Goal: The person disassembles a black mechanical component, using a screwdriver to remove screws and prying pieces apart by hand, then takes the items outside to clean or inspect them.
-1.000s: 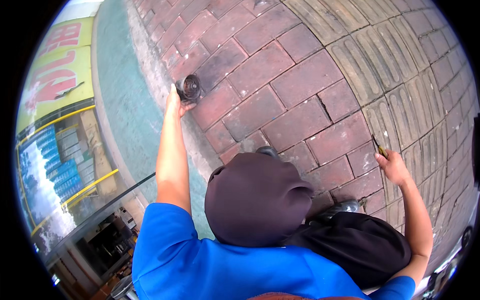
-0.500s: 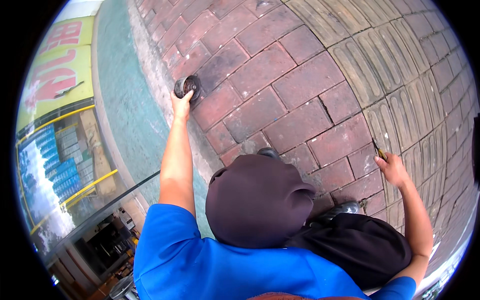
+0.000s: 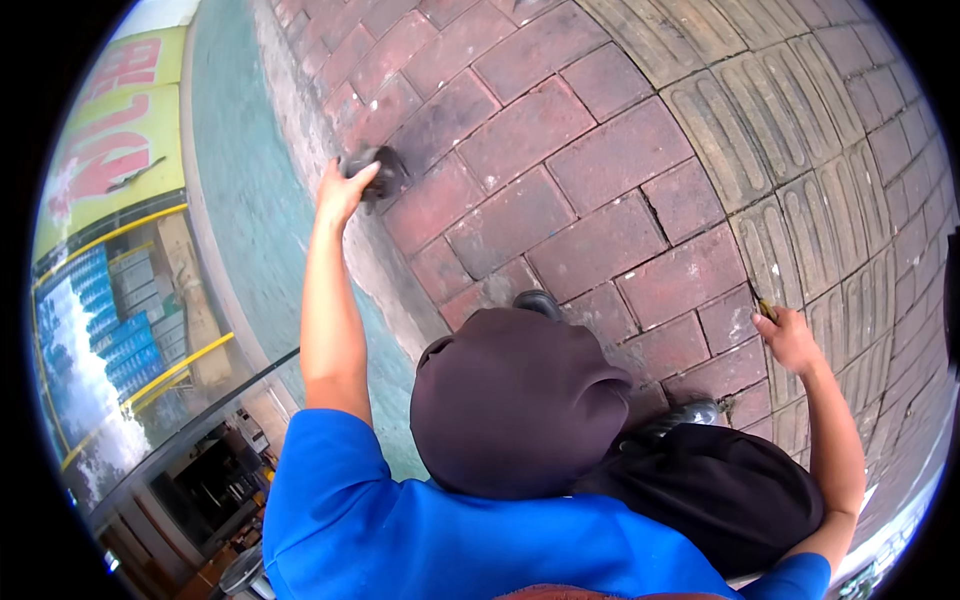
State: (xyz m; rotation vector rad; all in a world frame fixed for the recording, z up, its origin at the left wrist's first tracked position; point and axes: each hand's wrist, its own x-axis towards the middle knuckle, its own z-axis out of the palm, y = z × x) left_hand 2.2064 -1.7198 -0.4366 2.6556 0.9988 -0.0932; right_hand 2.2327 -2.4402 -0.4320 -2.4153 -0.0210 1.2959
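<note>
My left hand is closed on a dark, round, cup-shaped part at the upper left, thumb over its near side. The part is smeared by motion and looks tilted, so its inside does not show clearly. It is over or against the red paving near the pale kerb strip; whether it touches the ground I cannot tell. Off to the right, my right hand grips a slim tool with a yellow and black handle. Its thin dark tip points up and away over the bricks; the exact kind does not show.
Red paving bricks cover the middle, with ribbed yellowish tiles to the right. A green painted strip runs along the left, beside a shopfront window. Two dark shoes show beyond my knees.
My left hand has shifted slightly left and turned the cup-shaped part over, so its open top with brown contents no longer faces up. My right hand has hardly moved.
</note>
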